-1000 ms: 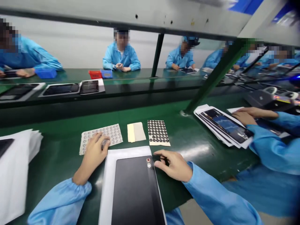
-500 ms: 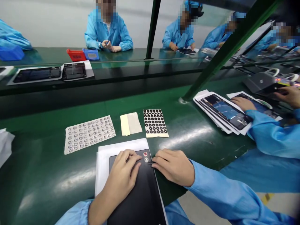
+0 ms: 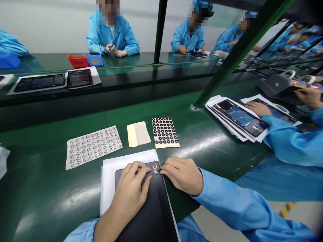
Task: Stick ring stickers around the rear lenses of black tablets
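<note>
On the dark panel [image 3: 156, 215], at its far right corner, the right hand [image 3: 184, 175] pinches a slim tool [image 3: 158, 170] by a silvery disc [image 3: 155, 172] — a slip could skew it; the left hand [image 3: 131, 188], thumb spread, lies panel-side.

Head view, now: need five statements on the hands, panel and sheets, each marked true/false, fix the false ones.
1. The left hand is on the black panel. True.
2. The right hand is on the black-ring sheet. False: the right hand is at the panel's right edge, apart from the black-ring sheet.
3. The panel lies directly on the green table. False: white paper lies under it.
4. Two round marks show near the panel's top right corner. True.
5. The red bin stands beside a blue bin. True.
</note>
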A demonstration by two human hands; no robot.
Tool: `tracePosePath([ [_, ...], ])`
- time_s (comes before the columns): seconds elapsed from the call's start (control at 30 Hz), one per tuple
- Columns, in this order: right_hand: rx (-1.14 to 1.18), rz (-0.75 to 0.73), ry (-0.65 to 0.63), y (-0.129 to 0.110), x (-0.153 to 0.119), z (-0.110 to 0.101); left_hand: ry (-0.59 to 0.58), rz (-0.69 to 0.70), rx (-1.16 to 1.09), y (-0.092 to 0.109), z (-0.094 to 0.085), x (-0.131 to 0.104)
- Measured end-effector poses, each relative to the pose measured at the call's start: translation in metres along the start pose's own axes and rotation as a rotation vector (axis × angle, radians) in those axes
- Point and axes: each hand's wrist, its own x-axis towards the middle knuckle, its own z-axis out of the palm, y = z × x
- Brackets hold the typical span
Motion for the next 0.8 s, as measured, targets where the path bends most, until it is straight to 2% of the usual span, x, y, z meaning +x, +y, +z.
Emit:
tracePosePath([
  [0.1, 0.031, 0.027, 0.012, 0.004, 0.003, 0.000, 0.003, -0.004, 0.046, 0.004, 0.003, 0.003],
  [0.3, -0.038, -0.048, -0.047, 0.008, 0.012, -0.009, -0.024, 0.005, 0.076, 0.009, 0.011, 0.013],
  [0.43, -0.062, -0.097, -0.066, 0.011, 0.016, -0.007, 0.069, -0.069, -0.056, 0.005, 0.010, 0.016],
  [0.63, -0.037, -0.012, 0.037, 0.013, 0.012, 0.000, 0.123, -0.020, 0.037, -0.002, 0.015, 0.014],
  [0.8, -0.106, -0.083, 0.047, 0.007, 0.008, -0.007, 0.095, 0.029, 0.084, -0.002, 0.016, 0.016],
])
